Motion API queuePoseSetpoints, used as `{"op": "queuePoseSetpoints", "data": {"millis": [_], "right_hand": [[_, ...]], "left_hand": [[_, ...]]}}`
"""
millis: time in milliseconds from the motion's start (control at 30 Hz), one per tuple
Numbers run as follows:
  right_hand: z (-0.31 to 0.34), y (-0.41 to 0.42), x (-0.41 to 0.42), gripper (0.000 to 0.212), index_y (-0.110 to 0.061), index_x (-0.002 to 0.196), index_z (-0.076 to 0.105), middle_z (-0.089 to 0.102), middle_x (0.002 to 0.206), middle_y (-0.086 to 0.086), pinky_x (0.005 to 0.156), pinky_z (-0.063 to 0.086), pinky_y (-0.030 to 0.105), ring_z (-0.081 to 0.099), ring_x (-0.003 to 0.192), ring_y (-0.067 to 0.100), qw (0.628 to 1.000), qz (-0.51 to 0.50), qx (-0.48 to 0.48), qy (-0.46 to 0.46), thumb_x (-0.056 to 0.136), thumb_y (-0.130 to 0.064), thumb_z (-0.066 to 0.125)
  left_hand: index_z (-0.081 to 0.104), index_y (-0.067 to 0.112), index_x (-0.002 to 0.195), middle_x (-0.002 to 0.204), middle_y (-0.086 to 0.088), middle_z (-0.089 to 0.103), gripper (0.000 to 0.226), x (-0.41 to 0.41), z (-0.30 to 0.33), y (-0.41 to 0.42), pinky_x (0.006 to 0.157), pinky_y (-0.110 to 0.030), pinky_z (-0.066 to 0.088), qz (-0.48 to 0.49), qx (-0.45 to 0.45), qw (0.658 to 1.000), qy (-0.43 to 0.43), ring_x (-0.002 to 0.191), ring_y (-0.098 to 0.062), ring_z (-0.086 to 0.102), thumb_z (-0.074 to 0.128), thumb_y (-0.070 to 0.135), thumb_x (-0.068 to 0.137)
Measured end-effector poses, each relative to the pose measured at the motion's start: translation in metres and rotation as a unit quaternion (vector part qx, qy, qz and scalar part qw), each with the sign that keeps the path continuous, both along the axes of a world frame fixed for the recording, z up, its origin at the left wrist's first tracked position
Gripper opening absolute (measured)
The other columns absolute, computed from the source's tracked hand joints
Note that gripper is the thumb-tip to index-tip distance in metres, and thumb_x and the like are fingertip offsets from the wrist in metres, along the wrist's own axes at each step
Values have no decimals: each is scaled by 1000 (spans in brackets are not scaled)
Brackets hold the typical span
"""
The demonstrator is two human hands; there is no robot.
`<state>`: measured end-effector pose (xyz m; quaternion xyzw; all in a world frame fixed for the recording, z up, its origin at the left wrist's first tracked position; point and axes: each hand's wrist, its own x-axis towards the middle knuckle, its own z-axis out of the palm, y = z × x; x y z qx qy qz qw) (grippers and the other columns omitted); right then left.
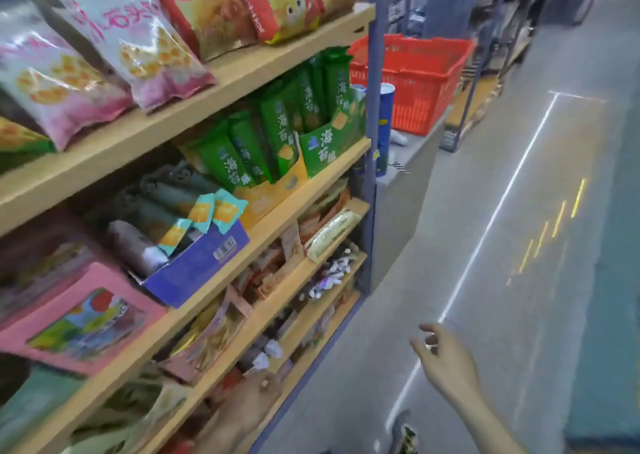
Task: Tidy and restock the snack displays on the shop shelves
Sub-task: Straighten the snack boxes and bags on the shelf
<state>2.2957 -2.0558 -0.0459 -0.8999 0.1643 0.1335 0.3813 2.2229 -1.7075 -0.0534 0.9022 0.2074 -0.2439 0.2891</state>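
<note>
We stood in a grey-floored aisle [485, 245], wooden shelves [194, 121] on our left and a red basket [415, 72] farther off. Green snack packets [277, 131] stood upright on the second shelf. Our right hand [446, 363] hung loosely curled, holding nothing; our left hand [242, 415] was blurred among low packets, grip unclear.

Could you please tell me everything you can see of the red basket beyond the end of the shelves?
The red basket looks like moulded plastic, with lattice walls of small slots and a thicker solid rim. It is rectangular, upright and open-topped; what it holds, if anything, cannot be seen. It rests on a grey counter just past the shelf unit's blue post, which hides part of its left side. A blue tube can stands in front of its left corner. Neither hand touches it.
</note>
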Motion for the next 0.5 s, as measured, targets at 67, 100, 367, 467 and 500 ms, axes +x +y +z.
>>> {"op": "queuePoseSetpoints", "data": {"millis": [67,100,367,467,500], "right_hand": [[23,6,53,39,-26,129,61,67,111,-2,89,54,38,66,102,19,998,53,9,-36,93,-42,63],[36,12,78,38,-26,128,61,67,111,-2,89,53,39,65,102,19,995,80,15,-57,94,-42,63],[152,82,210,37,-28,124,61,68,114,-4,88,54,40,64,104,17,938,228,68,-251,93,-47,63],[178,96,224,43,-25,132,57,65,116,-5,83,50,33,61,105,14,920,251,84,-290,95,-46,62],[181,98,226,45,-25,134,56,64,115,-5,83,49,33,60,104,14,918,254,86,-291,95,-47,62]], "left_hand": [[67,30,101,108,13,73,24,10,13,-13,85,-24,48,51,6,998,-20,94,-8,65,47,42,106],[64,33,102,111,11,73,22,18,24,-21,86,-25,48,69,9,997,-38,95,-9,65,45,43,106],[41,51,138,131,12,58,38,106,134,-65,91,-43,57,150,48,959,-236,110,-19,65,39,63,102],[30,55,144,141,9,52,48,132,163,-74,104,-54,48,127,34,944,-302,123,-17,56,33,72,99],[27,55,146,145,9,47,50,139,168,-76,106,-54,46,121,27,940,-317,126,-17,53,33,72,99]]}}
